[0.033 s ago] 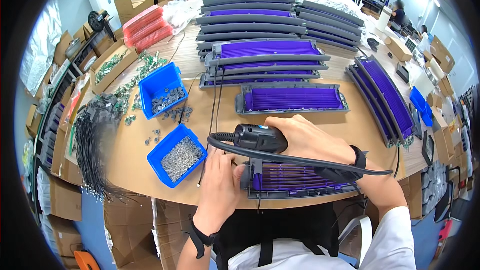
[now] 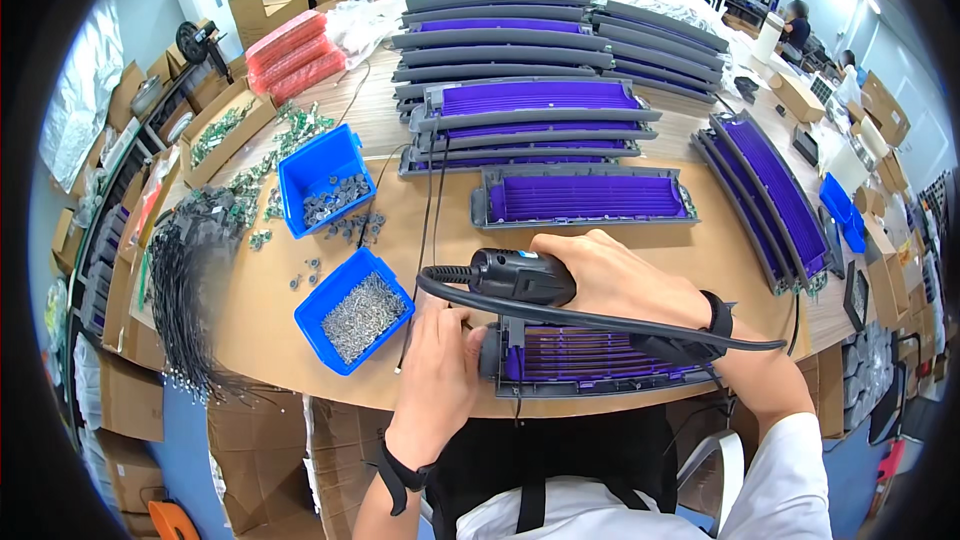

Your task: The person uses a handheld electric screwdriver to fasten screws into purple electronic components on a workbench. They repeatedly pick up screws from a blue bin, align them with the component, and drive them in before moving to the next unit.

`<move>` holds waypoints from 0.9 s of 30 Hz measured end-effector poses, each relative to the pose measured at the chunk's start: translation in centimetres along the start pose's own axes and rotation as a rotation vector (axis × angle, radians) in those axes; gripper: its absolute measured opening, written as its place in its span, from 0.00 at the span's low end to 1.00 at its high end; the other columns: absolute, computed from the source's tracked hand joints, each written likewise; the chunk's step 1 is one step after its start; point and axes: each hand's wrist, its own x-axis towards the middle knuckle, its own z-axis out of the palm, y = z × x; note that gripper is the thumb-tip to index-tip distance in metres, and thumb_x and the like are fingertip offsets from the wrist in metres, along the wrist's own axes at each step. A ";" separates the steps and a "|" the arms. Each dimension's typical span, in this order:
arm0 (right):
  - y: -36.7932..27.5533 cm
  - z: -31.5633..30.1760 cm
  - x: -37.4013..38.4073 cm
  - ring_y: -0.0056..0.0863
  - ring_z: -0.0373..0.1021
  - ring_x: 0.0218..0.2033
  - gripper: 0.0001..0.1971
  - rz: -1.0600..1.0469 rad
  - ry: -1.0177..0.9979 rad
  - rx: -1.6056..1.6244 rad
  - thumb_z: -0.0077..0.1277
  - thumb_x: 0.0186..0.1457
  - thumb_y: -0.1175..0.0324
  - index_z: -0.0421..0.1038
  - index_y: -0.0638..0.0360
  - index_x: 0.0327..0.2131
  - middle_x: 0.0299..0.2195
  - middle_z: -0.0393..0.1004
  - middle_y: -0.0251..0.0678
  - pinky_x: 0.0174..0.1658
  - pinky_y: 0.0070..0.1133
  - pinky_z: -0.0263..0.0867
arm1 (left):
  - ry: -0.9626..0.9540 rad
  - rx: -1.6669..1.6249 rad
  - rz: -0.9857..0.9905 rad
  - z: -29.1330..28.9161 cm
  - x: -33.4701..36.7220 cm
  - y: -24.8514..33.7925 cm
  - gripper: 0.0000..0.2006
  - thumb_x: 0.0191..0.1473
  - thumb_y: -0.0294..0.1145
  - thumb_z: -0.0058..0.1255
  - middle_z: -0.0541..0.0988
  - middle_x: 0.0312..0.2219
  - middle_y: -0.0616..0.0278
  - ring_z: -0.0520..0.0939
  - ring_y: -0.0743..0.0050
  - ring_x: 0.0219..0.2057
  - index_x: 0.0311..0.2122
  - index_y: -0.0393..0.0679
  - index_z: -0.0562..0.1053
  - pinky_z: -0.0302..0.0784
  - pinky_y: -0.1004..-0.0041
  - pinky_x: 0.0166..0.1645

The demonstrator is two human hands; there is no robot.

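My right hand is wrapped round a black corded electric screwdriver, held over the left part of a grey panel with a purple slatted middle. Its thick cable loops across my right wrist. The driver's tip is hidden. My left hand is at the panel's left end, thumb against it and fingers curled together; what they pinch is hidden. Just left of that hand stands a blue bin of small metal screws. A thin black cable runs between bin and hand.
Another blue bin holds grey round parts, some spilled beside it. Black wires and green circuit boards lie at the left. Purple-grey panels are stacked beyond and at the right. Two people sit in the far background.
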 end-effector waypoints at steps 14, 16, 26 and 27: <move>0.0 -0.4 -1.2 0.50 0.71 0.39 0.25 -0.012 -0.053 -0.050 0.62 0.40 0.66 0.68 0.66 0.43 0.34 0.74 0.52 0.41 0.37 0.68 | -0.103 0.036 -0.089 -1.4 0.1 -1.2 0.12 0.50 0.20 0.52 0.68 0.53 0.42 0.70 0.41 0.53 0.42 0.33 0.69 0.70 0.58 0.52; 0.9 0.2 -1.5 0.49 0.71 0.39 0.26 -0.081 -0.001 -0.072 0.62 0.40 0.66 0.67 0.65 0.44 0.34 0.75 0.51 0.41 0.38 0.67 | -0.098 0.039 -0.040 -1.8 0.0 -1.2 0.16 0.49 0.18 0.52 0.69 0.52 0.45 0.71 0.43 0.52 0.45 0.34 0.68 0.71 0.58 0.52; 0.2 1.4 -0.3 0.52 0.71 0.39 0.25 -0.060 -0.010 -0.082 0.61 0.40 0.68 0.68 0.67 0.43 0.33 0.75 0.53 0.42 0.38 0.68 | 0.106 -0.142 0.062 -0.5 -1.0 1.6 0.19 0.41 0.19 0.60 0.75 0.39 0.55 0.77 0.56 0.36 0.43 0.39 0.74 0.73 0.67 0.37; 0.2 1.5 -0.2 0.52 0.71 0.38 0.24 -0.071 0.002 -0.076 0.61 0.40 0.68 0.68 0.67 0.43 0.33 0.75 0.54 0.42 0.37 0.68 | 0.079 -0.251 0.032 -0.2 -1.0 1.5 0.19 0.41 0.19 0.62 0.75 0.39 0.55 0.78 0.60 0.33 0.42 0.39 0.75 0.75 0.69 0.35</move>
